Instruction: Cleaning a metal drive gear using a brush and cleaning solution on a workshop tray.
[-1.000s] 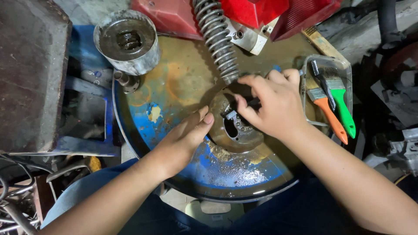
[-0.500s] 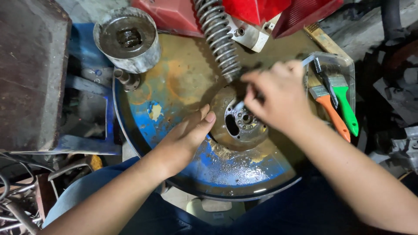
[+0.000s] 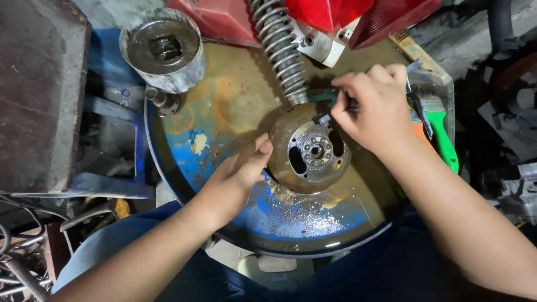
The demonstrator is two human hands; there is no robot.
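The round metal rotor (image 3: 310, 150) lies flat, open face up. The left hand (image 3: 238, 178), fingers extended, presses its left edge; the right hand (image 3: 373, 106) pinches a small dark part (image 3: 324, 116) at its upper rim.

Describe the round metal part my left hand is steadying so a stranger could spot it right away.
Find the round blue drum top, rusty and worn. Near its middle, just below the coil spring, lies a grimy round rotor, with the left hand touching its edge. Unlike the grey cylinder at the drum's upper left, it is flat, with oval cut-outs around a small hub.
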